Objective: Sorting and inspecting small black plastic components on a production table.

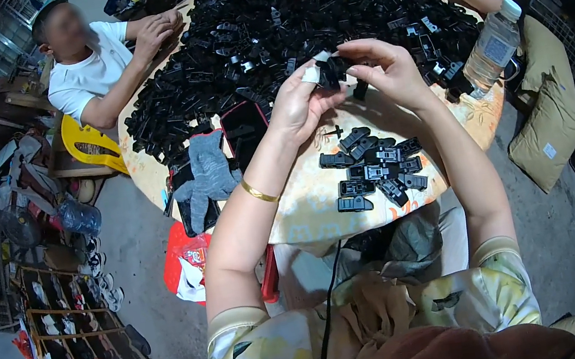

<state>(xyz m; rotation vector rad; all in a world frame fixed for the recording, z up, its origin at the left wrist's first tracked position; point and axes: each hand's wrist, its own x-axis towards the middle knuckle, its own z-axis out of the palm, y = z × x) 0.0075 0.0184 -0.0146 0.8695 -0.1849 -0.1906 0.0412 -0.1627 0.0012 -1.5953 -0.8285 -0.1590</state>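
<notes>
The left hand (296, 106) and right hand (391, 69), fingers bent nearly together, are pinching a black part (333, 76), whose shape is not showing clearly, and are holding it above the table (292, 209), near the pile (255, 33).

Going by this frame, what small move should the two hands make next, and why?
Probably steady the black piece with the left hand while the right hand works on it, before any setting down: both hands' fingers meet around it, above the table, beyond the small group of black parts.
</notes>
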